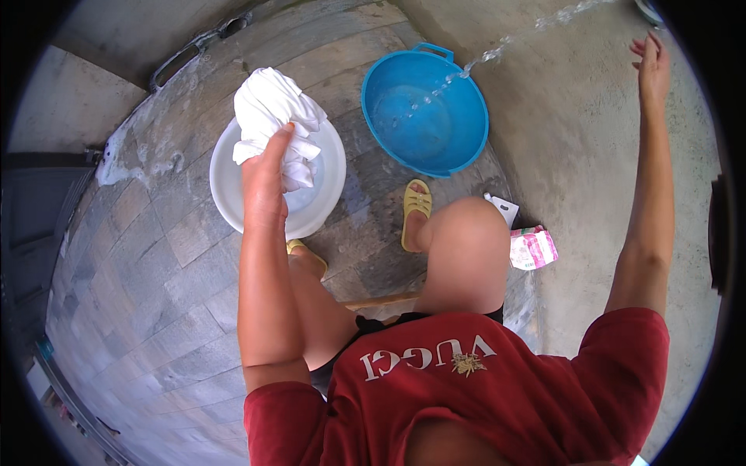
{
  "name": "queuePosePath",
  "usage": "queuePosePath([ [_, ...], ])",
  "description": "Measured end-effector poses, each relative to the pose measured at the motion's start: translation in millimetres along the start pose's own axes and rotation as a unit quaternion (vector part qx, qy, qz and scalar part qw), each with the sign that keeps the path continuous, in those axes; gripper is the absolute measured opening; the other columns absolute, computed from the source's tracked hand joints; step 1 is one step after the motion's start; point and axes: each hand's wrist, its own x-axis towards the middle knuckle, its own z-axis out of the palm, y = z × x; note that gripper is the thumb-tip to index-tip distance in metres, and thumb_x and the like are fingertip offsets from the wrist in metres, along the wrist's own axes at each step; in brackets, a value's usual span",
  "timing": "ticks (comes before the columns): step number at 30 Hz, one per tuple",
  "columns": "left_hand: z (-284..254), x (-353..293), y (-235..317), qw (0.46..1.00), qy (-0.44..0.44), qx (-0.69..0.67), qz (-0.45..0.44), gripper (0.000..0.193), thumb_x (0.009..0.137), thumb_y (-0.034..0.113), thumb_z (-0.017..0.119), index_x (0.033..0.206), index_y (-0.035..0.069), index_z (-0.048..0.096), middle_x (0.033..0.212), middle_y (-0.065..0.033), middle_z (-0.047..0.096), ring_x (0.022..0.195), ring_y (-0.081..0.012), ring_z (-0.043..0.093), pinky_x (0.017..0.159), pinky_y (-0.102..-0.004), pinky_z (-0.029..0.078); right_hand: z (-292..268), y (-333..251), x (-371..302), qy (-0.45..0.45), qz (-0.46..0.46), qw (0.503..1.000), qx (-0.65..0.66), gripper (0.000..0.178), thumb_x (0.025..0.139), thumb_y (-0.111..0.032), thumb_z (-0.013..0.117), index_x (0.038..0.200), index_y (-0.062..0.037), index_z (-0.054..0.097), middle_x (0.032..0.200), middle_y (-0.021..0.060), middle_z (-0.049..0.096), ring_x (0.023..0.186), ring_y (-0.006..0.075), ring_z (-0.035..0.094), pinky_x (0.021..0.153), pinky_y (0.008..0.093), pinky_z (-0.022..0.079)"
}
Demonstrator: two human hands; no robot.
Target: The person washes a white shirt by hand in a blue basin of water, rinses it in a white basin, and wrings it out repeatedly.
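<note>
My left hand (266, 179) is closed round a bunched white cloth (272, 109), with the thumb pressed on top. The cloth hangs over a white basin (330, 186) that has some water in it. A blue basin (479, 116) with a handle stands to its right, and a stream of water (497, 51) falls into it from the upper right. My right hand (654, 66) is raised far to the right, its fingers stretched and holding nothing. Just above it, a shiny fitting (650, 11) is cut off by the picture's edge.
Grey stone tiles (171, 264) cover the floor, with suds (140, 155) at the left by a drain opening (172, 68). A concrete wall (575, 132) rises on the right. Near my right knee lie a pink-and-white packet (533, 249) and a white package (503, 208). I wear yellow sandals (416, 203).
</note>
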Motion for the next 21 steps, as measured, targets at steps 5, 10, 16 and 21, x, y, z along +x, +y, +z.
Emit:
queuePosePath([
  [5, -0.3, -6.9, 7.5, 1.000, -0.004, 0.015, 0.008, 0.041, 0.078, 0.024, 0.068, 0.107, -0.003, 0.060, 0.088, -0.0083, 0.065, 0.075, -0.0158, 0.062, 0.064, -0.0273, 0.049, 133.0, 21.4, -317.8, -0.596, 0.135, 0.791, -0.040, 0.052, 0.087, -0.034, 0.059, 0.130, -0.0088, 0.046, 0.122, 0.0156, 0.056, 0.110, 0.0301, 0.055, 0.093, 0.0372, 0.044],
  [10, -6.6, -2.5, -2.9, 0.999, 0.026, 0.015, 0.036, 0.044, 0.078, 0.026, 0.067, 0.107, -0.005, 0.058, 0.090, -0.0107, 0.064, 0.076, -0.0169, 0.062, 0.066, -0.0280, 0.048, 203.8, -8.2, -433.4, -0.683, -0.069, 0.718, -0.118, 0.061, 0.082, -0.038, 0.063, 0.130, -0.0078, 0.042, 0.125, 0.0171, 0.050, 0.112, 0.0323, 0.051, 0.091, 0.0422, 0.043],
  [16, -8.1, 7.7, -16.7, 0.993, 0.090, -0.028, 0.064, 0.045, 0.079, 0.028, 0.065, 0.107, -0.006, 0.057, 0.087, -0.0121, 0.063, 0.069, -0.0192, 0.062, 0.061, -0.0316, 0.051, 277.3, 17.5, -466.1, -0.661, -0.164, 0.729, -0.073, 0.032, 0.084, -0.026, 0.061, 0.103, -0.0036, 0.048, 0.092, 0.0159, 0.061, 0.084, 0.0358, 0.060, 0.071, 0.0455, 0.048],
  [21, -8.1, 15.9, -22.1, 0.991, 0.107, -0.037, 0.073, 0.041, 0.079, 0.027, 0.067, 0.108, -0.002, 0.058, 0.092, -0.0078, 0.062, 0.076, -0.0148, 0.061, 0.060, -0.0278, 0.047, 311.9, -27.0, -445.1, -0.663, -0.159, 0.731, -0.022, 0.023, 0.088, -0.019, 0.056, 0.100, -0.0018, 0.048, 0.093, 0.0188, 0.061, 0.085, 0.0370, 0.060, 0.071, 0.0466, 0.048],
])
